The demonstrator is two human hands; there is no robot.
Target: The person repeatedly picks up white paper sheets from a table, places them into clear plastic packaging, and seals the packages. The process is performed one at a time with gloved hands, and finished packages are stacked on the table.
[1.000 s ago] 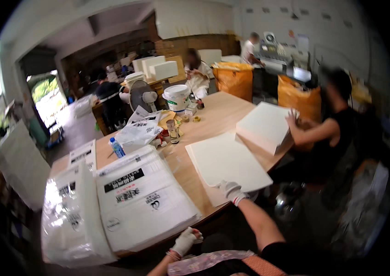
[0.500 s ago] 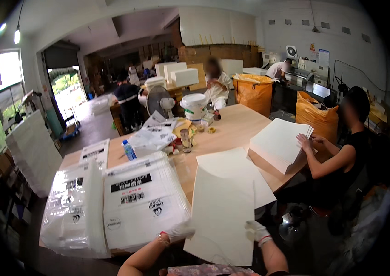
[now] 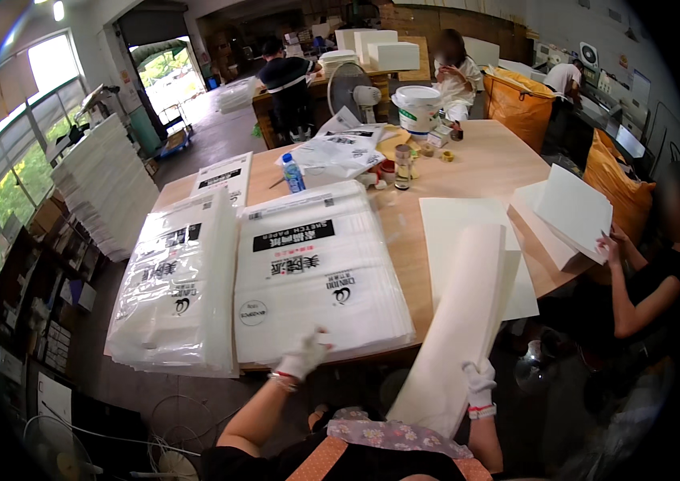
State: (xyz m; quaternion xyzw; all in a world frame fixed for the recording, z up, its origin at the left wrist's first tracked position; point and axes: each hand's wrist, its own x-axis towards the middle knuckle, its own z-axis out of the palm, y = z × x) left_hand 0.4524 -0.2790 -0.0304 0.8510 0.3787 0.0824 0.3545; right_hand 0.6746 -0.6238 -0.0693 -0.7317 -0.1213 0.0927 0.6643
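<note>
My right hand, in a white glove with a red-edged cuff, grips the side of a white paper stack. The stack is bent lengthwise and slopes from the table down to my floral apron. My left hand, gloved too with bare-looking fingertips, is held at the front edge of a pile of clear printed plastic bags; its fingers are partly stretched out, and it holds nothing that I can see. More white sheets lie flat on the table beyond the bent stack.
A second bag pile lies at the left of the wooden table. Behind are a water bottle, a glass jar, a white bucket and a fan. At right a co-worker's hands handle white sheets.
The paper stack, flat before, is now bent and tilted toward me in my right hand. My left hand has left the paper's edge and moved to the bags. The view has swung left and down.
</note>
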